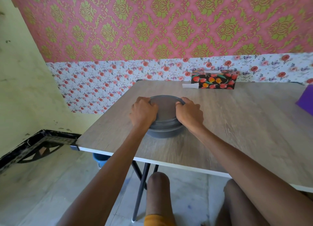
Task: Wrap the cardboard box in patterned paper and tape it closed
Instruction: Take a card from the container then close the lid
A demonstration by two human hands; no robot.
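At the lower left of the frame, a blue object shows just under the near corner of the wood-grain table; what it is cannot be told. Towards the middle of the frame, the left hand lies on the left side of a round grey container, its fingers curled over the lid's rim and gripping it. The container stands on the table, its lid a little narrower than the base below. The right hand grips the opposite side in the same way, fingers hooked over the far right rim, so the container sits between the two hands. Right of centre and higher in the frame, at the table's far edge against the flowered wall, stands the wrapped box, covered in black paper printed with red and orange tulips; a pale strip runs along its top. It is well apart from both hands. A small white tube lies touching its left end. At the right edge of the frame, a purple object is cut off by the frame.
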